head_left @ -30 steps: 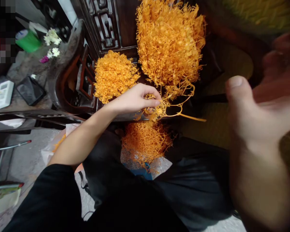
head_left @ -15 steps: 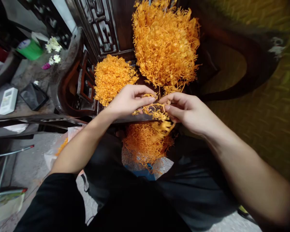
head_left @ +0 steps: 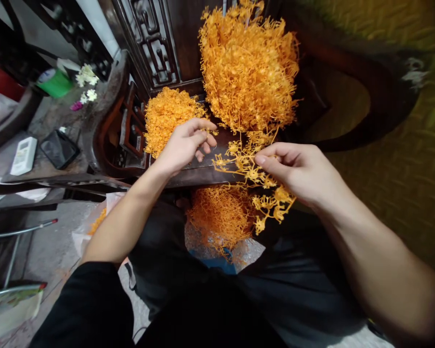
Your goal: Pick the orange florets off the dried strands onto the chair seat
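My right hand (head_left: pixel 299 169) pinches a branching orange flower sprig (head_left: pixel 252 171) between thumb and fingers. The sprig's thin stems and star-like florets hang to both sides, over the front edge of the dark wooden seat (head_left: pixel 199 175). Apart from it, my left hand (head_left: pixel 188 142) has thumb and forefinger curled around a small orange floret (head_left: pixel 210 133), partly hidden by the fingers. Just behind the left hand lies a smaller heap of short orange florets (head_left: pixel 170 113). Beyond the right hand rises a large heap of orange flower sprigs (head_left: pixel 250 70).
Below the seat, between my legs, thin orange stems (head_left: pixel 221 212) fill a bag or container. On the side table (head_left: pixel 29 113) at left are a green tape roll (head_left: pixel 56 84), white flowers (head_left: pixel 87 77), a white box (head_left: pixel 23 155) and a black tray-like object (head_left: pixel 60 149). A curved armrest (head_left: pixel 384 106) stands right.
My hands have moved apart. The left went left and slightly up toward the smaller heap; the right moved slightly right with the sprig, which now hangs more spread out.
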Demonstrator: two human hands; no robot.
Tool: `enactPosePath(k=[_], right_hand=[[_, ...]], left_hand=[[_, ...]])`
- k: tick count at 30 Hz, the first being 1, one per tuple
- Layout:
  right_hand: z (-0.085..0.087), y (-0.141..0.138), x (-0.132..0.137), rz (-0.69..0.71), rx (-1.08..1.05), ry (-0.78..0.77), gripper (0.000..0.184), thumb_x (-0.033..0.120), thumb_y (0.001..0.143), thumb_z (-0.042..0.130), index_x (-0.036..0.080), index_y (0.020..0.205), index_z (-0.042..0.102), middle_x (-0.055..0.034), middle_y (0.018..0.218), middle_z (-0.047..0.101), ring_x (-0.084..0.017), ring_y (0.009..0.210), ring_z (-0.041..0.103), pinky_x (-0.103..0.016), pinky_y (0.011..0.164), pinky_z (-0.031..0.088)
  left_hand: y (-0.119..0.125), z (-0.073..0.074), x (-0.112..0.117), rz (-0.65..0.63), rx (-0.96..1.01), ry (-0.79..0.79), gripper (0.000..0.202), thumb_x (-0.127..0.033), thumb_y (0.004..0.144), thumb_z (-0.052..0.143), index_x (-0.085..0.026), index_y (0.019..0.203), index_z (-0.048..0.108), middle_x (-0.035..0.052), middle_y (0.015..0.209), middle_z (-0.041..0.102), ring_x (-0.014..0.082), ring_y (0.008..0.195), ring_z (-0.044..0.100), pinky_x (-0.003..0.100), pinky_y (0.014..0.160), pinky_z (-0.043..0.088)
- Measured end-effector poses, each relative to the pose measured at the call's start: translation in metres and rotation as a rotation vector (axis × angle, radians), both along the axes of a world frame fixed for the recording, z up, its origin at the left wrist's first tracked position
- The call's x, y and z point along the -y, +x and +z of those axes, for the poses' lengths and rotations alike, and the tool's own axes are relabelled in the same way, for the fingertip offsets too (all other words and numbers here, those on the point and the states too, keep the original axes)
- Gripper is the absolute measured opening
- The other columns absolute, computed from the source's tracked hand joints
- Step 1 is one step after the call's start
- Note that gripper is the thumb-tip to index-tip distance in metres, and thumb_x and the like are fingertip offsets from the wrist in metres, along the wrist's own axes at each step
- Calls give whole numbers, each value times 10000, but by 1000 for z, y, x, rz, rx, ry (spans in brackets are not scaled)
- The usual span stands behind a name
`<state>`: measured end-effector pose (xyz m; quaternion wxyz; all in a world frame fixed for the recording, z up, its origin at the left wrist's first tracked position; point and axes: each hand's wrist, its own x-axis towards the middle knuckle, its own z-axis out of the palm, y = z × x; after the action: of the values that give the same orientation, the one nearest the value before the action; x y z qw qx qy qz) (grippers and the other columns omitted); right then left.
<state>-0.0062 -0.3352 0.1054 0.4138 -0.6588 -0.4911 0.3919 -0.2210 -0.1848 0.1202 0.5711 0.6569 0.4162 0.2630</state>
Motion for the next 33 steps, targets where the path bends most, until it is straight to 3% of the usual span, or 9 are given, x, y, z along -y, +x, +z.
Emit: enactPosePath(k=[3, 7, 10, 13, 15, 20, 25, 30, 33], right_hand=[[3, -4, -2, 21, 15, 2, 373, 591, 857, 760, 218, 840, 745, 18, 590, 460, -107, 525, 314, -288, 495, 199], [2, -7, -2, 57, 36, -5, 366, 570, 863, 757, 207, 821, 739, 9, 595, 495, -109, 527, 346, -288, 490, 230], [4, -5, 2, 50, 43, -16, 370, 547, 854, 772, 203, 739, 698, 10, 564, 487, -105, 504, 346, -284, 472, 223], [7, -1, 8, -24, 23, 2, 382, 550, 852, 778, 215, 710, 663, 16, 543, 472, -101, 479, 326, -287, 459, 200], [9, 0, 9, -48, 15, 7, 395, 570, 845, 783, 220, 711, 656, 15, 546, 472, -100, 472, 326, -289, 454, 200], [6, -2, 4, -52, 53, 13, 424, 591, 831, 790, 216, 703, 638, 20, 545, 452, -91, 469, 317, -280, 449, 206], [6, -2, 2, -72, 65, 32, 399, 556, 848, 783, 216, 700, 635, 14, 560, 483, -100, 478, 349, -286, 461, 236], [10, 3, 7, -286, 24, 81, 305, 417, 867, 775, 215, 710, 608, 24, 559, 483, -95, 463, 338, -293, 457, 226], [7, -3, 5, -233, 17, 97, 314, 445, 880, 762, 221, 721, 609, 22, 558, 474, -102, 469, 338, -295, 463, 231]], left_hand=[[8, 0, 17, -107, -27, -54, 293, -390, 1001, 473, -177, 934, 664, 19, 723, 582, 108, 574, 510, 243, 481, 353], [12, -5, 22, -260, -146, 215, 420, -561, 990, 533, -201, 788, 611, 3, 696, 535, 127, 650, 507, 270, 582, 390], [11, -12, 5, -108, -170, 385, 456, -595, 957, 610, -210, 723, 540, 0, 671, 531, 139, 686, 518, 277, 608, 393], [7, -14, -18, 132, -77, 259, 449, -653, 978, 559, -224, 845, 568, 9, 683, 584, 137, 667, 553, 261, 566, 391], [4, -12, -23, 140, 17, 123, 425, -654, 985, 553, -231, 954, 570, 19, 728, 637, 122, 637, 556, 248, 542, 390], [6, -4, 2, -23, 60, -81, 366, -591, 998, 568, -226, 1027, 580, -10, 715, 598, 77, 510, 416, 231, 472, 299], [6, -11, 17, -262, -134, -57, 522, -686, 929, 606, -200, 740, 585, -7, 641, 521, 98, 554, 436, 255, 495, 316], [-9, -12, -11, 232, -34, -4, 473, -533, 1003, 564, -226, 673, 422, -48, 564, 430, 85, 487, 331, 249, 478, 277], [-8, -6, -11, 129, 28, -65, 356, -520, 1002, 585, -218, 823, 523, -14, 687, 596, 77, 511, 398, 231, 478, 294]])
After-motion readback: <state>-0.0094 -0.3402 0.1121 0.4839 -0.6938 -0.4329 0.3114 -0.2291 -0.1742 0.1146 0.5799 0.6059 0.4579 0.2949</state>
